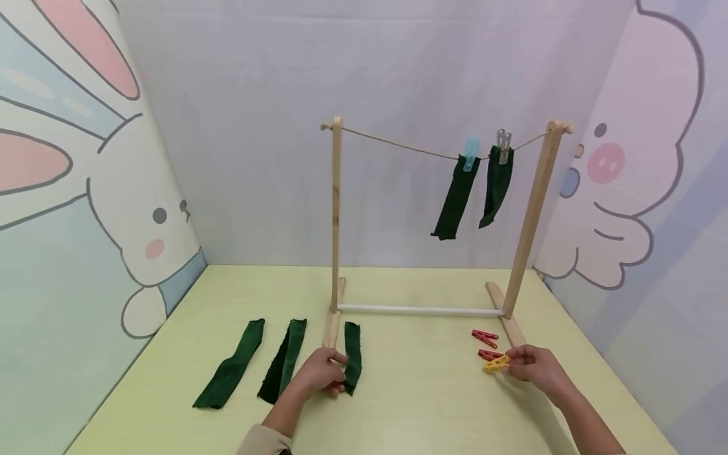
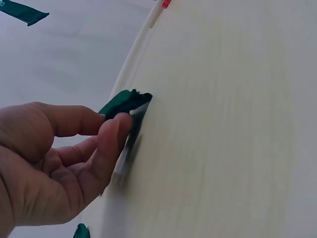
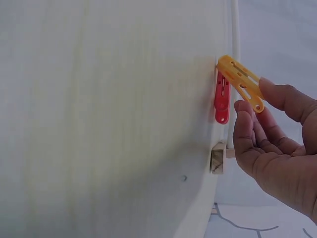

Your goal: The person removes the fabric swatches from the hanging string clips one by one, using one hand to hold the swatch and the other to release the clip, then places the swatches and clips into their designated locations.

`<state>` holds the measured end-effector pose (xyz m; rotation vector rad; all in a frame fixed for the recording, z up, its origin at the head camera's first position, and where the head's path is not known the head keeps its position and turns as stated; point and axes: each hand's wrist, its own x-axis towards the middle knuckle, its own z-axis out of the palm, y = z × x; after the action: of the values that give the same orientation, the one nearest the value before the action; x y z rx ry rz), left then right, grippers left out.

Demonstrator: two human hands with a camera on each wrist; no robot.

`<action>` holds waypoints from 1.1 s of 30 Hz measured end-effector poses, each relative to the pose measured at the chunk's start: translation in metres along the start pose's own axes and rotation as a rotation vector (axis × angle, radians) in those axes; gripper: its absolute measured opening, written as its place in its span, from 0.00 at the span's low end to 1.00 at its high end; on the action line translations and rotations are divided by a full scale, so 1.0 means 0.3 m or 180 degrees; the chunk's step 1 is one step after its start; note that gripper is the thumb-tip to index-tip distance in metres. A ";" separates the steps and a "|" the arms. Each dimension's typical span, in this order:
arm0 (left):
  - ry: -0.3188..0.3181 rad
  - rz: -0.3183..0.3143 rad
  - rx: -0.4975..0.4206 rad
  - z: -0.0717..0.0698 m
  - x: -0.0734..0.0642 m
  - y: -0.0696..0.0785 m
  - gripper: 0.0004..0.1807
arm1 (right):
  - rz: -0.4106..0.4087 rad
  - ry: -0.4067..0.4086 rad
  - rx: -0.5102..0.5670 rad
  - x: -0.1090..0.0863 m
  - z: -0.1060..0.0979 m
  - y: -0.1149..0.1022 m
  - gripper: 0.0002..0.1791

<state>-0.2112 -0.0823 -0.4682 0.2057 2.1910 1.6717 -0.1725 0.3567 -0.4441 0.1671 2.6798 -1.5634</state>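
My left hand (image 1: 321, 373) pinches the edge of a green cloth strip (image 1: 353, 351) between thumb and index finger, beside the rack's left foot. In the left wrist view the pinched end of the strip (image 2: 121, 102) is bunched at the fingertips. At the right, my right hand (image 1: 536, 366) holds a yellow clothespin (image 1: 496, 364) by its handle end, its jaws pointing away from the fingers. Close behind that pin lies a red clothespin (image 1: 490, 355), and another red clothespin (image 1: 485, 337) lies a little farther back on the table.
A wooden drying rack (image 1: 336, 208) stands on the table (image 1: 421, 392), with a rope (image 1: 398, 144) between its posts. From the rope hang two green strips, held by a blue clothespin (image 1: 471, 154) and a grey clothespin (image 1: 503, 146). Two more green strips (image 1: 230, 366) lie at left.
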 end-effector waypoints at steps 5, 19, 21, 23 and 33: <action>0.0028 0.0015 0.0156 -0.023 -0.022 -0.010 0.17 | 0.0063 -0.0152 0.0015 0.003 -0.007 0.037 0.18; -0.0231 0.0550 -0.0022 -0.051 -0.019 0.014 0.19 | 0.0111 -0.0640 -0.0132 0.017 -0.037 0.077 0.16; -0.0224 0.0574 -0.0026 -0.046 -0.014 0.019 0.19 | 0.0114 -0.0629 -0.0168 0.017 -0.036 0.080 0.15; -0.0194 0.0595 -0.0016 -0.039 -0.008 0.027 0.19 | 0.0108 -0.0614 -0.0188 0.020 -0.035 0.084 0.15; -0.0164 0.0758 -0.0070 0.016 0.033 0.095 0.17 | 0.0102 -0.0619 -0.0273 0.031 -0.040 0.089 0.17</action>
<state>-0.2216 -0.0666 -0.4442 0.5160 2.1789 1.7907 -0.1783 0.3809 -0.4621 0.0519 2.5738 -1.3753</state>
